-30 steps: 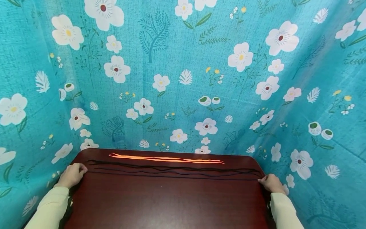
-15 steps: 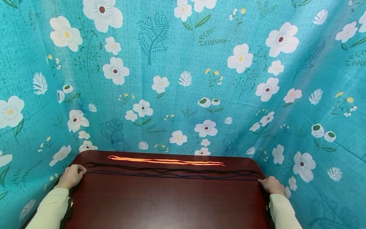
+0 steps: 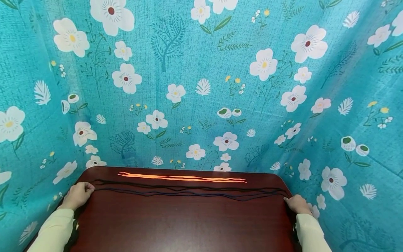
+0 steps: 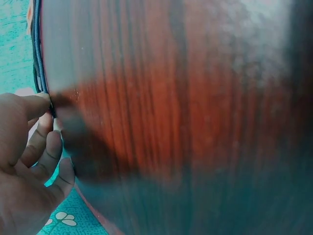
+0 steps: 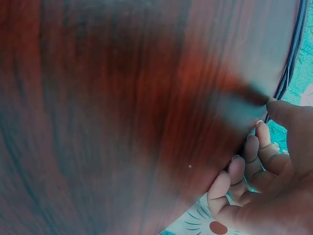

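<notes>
A dark blue cord [image 3: 151, 193] stretches across the table in two thin, slightly wavy strands. Its left end is pinched between thumb and fingertips of my left hand [image 3: 77, 195], at the table's left edge. My right hand [image 3: 298, 204] pinches the other end at the right edge. In the left wrist view, blue strands [image 4: 40, 63] run down to the left thumb and index finger. Dark strands [image 5: 292, 54] reach the thumb tip in the right wrist view. Just behind the blue cord lies a black cord [image 3: 148, 184], roughly parallel to it.
An orange cord [image 3: 182, 177], laid doubled, lies nearest the far edge of the dark red-brown table [image 3: 182, 227]. Turquoise flowered cloth [image 3: 189, 108] hangs behind the table and along both sides.
The nearer blue strand, straight a second ago, now sags in slight waves. The other strand's left end, earlier short of my left hand, now reaches it. Both hands stay nearly in place.
</notes>
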A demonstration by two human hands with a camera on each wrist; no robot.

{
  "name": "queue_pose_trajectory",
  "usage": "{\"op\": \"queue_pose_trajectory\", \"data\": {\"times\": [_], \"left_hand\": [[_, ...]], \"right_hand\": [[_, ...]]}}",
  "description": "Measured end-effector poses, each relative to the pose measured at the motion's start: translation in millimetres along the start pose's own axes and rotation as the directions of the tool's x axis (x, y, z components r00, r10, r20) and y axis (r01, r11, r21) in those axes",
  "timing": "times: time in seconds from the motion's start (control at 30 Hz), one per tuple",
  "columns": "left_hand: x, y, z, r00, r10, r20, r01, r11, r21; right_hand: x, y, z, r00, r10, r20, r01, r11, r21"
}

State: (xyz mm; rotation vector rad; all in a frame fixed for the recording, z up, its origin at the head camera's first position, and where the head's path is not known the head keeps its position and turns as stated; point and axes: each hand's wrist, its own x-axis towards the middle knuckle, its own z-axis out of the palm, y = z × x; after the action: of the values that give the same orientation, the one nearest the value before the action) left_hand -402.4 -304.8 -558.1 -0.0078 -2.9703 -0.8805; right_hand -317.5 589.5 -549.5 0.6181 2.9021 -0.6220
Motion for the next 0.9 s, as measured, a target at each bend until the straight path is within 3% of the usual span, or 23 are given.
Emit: {"op": "queue_pose_trajectory", "data": {"times": [0.17, 0.3, 0.4, 0.6, 0.9], "left_hand": [[-1.2, -1.6, 1.0, 1.000, 0.022, -0.004, -0.022, 1.000, -0.008], [-0.6, -4.9, 1.1, 0.998, 0.065, -0.009, -0.066, 0.998, -0.019], [0.6, -7.4, -1.0, 0.996, 0.091, -0.018, -0.091, 0.996, -0.019], [0.7, -12.3, -2.8, 0.992, 0.121, -0.027, -0.120, 0.993, 0.005], [-1.7, -9.0, -4.6, 0.993, 0.121, -0.013, -0.120, 0.993, 0.016]], "right_hand": [[5.3, 3, 5, 0.998, -0.055, -0.020, 0.056, 0.998, 0.024], [11.4, 1, 7, 0.988, -0.119, -0.094, 0.121, 0.992, 0.023], [14.0, -6, 9, 0.970, -0.204, -0.129, 0.206, 0.978, 0.004], [14.9, -21, 18, 0.924, -0.365, -0.109, 0.369, 0.929, 0.013], [18.2, -27, 24, 0.913, -0.400, -0.083, 0.402, 0.915, 0.010]]}}
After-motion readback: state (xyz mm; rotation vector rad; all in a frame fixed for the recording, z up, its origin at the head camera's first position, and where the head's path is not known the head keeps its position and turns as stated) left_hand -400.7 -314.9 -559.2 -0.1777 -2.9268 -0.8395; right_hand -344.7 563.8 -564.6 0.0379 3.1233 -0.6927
